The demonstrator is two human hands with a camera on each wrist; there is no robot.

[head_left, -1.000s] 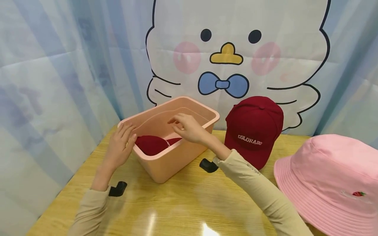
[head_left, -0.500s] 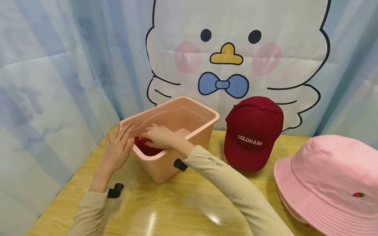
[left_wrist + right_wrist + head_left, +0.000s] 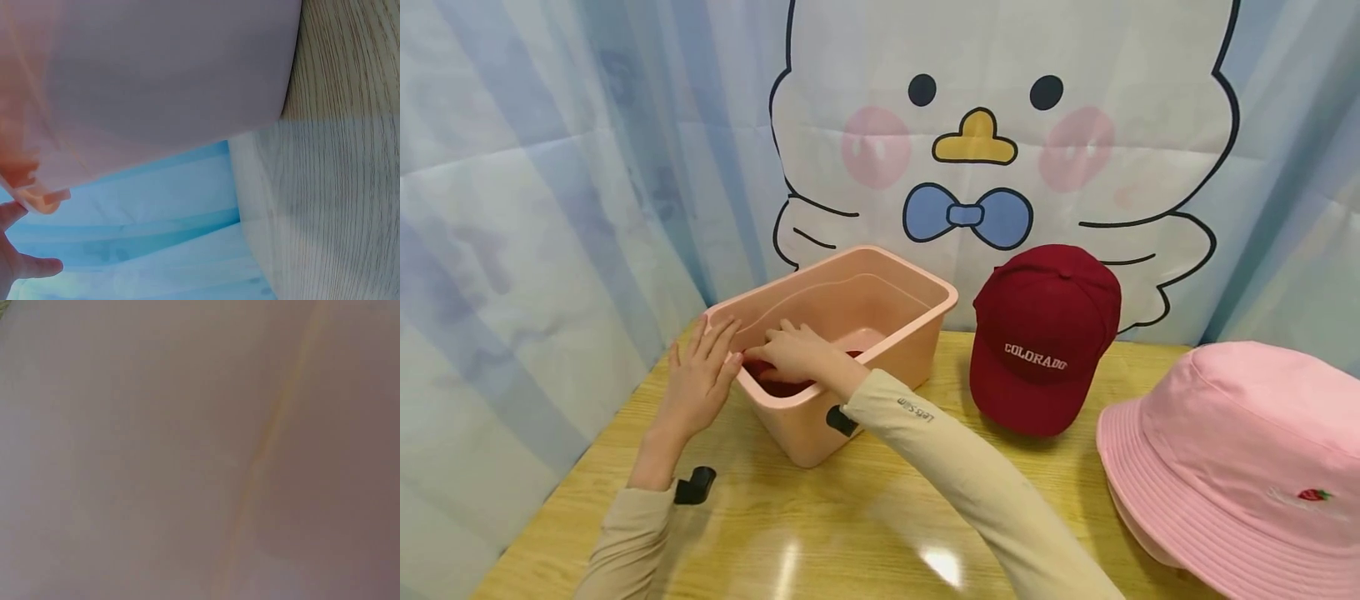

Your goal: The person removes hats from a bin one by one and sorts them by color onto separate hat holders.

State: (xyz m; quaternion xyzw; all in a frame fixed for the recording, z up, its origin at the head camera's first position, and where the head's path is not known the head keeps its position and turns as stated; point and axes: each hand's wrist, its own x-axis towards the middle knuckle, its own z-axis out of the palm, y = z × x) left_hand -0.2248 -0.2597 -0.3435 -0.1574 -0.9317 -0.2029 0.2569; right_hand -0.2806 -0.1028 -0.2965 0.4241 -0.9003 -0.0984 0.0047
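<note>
A peach plastic bin (image 3: 880,375) stands on the table with a dark red cap (image 3: 784,389) low in its near left end. My left hand (image 3: 694,385) rests on the bin's left rim with straight fingers. In the left wrist view, two of its fingers (image 3: 39,266) show by the rim, beside the bin's outer wall (image 3: 169,75). My right hand (image 3: 801,354) reaches over the front rim into the bin, fingers spread over the red cap, which it partly hides. The right wrist view holds only a blurred, close pinkish surface (image 3: 137,456).
A dark red cap lettered COLORADO (image 3: 1047,337) stands right of the bin. Farther right, a pink bucket hat (image 3: 1247,450) with a strawberry runs off the frame. Behind the wooden table (image 3: 820,533) hangs a curtain (image 3: 970,50) with a cartoon bird.
My right hand has moved left and down from above the bin's middle onto the red cap inside, which now shows lower. My left hand has stayed at the rim.
</note>
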